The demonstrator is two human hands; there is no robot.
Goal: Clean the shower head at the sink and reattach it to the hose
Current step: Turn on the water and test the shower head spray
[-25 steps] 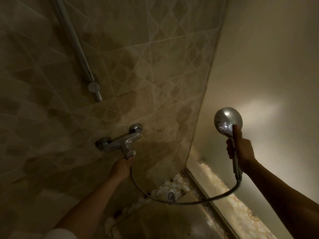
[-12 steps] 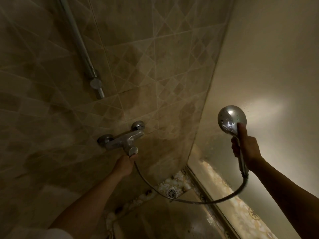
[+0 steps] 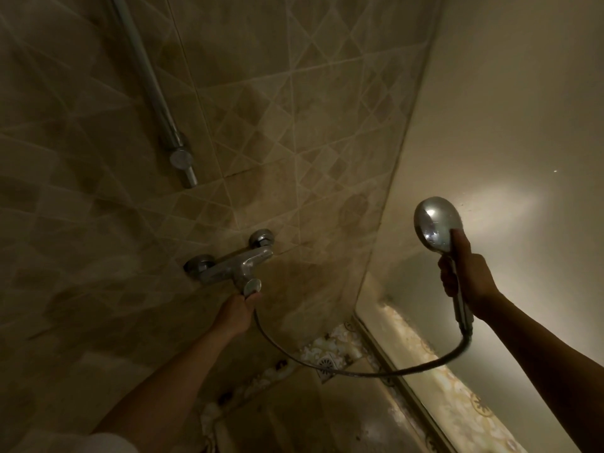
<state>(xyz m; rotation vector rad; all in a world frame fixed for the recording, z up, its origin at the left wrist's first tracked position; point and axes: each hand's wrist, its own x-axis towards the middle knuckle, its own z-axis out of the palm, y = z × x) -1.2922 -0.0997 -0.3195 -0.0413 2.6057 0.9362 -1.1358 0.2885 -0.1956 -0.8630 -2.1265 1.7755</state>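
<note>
Right hand (image 3: 469, 277) grips the shower head (image 3: 436, 225) by its handle, held up and joined to the hose (image 3: 343, 371); left hand (image 3: 237, 313) fingers pinch under the tap (image 3: 237, 266), likely testing; next, hang it up

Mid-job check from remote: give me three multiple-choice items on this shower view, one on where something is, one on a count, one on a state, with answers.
1. Where is the left hand?
A. just under the mixer tap's lever
B. on the wall rail
C. at the floor drain

2. How many round wall fittings hold the mixer tap?
A. one
B. two
C. four

3. How is the shower head?
A. lying on the floor
B. hung on the rail
C. held up by the right hand, hose attached

Answers: 1 A, fingers meet the lever's underside; 2 B, one at each end; 3 C, the hose runs from the handle to the tap.
</note>
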